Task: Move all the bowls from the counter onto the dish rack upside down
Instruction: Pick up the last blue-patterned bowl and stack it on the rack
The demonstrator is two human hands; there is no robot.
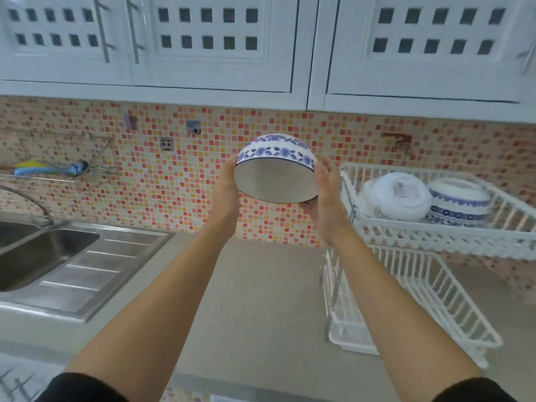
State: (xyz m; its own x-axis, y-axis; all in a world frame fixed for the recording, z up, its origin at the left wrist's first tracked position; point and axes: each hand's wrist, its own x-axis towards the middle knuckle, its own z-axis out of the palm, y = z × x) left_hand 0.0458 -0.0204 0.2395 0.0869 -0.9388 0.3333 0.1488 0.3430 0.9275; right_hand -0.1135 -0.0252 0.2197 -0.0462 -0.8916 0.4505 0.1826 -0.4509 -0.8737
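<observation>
Both hands hold one blue-and-white bowl (pixel 275 169) up in the air between them, well above the counter (pixel 261 285). The left hand (pixel 226 184) presses flat against the bowl's left side, and the right hand (pixel 324 192) cups its right side, fingers (pixel 326 169) spread along the rim and wall. The bowl is tipped so its open mouth faces down and toward the camera, its foot pointing up and away. To the right of the right hand's fingers stands a white dish rack (pixel 435 236), and its upper tier already carries two upturned bowls: a white bowl (pixel 400 198) nearest the fingers and a blue-patterned bowl (pixel 458 204) just beyond it, the two seemingly touching, though the blur makes that hard to confirm. The rack's lower tier (pixel 406 300) sits below and to the right of the right wrist. Far to the left of the left hand's fingers is a steel sink (pixel 52 250) with its ribbed drainboard.
</observation>
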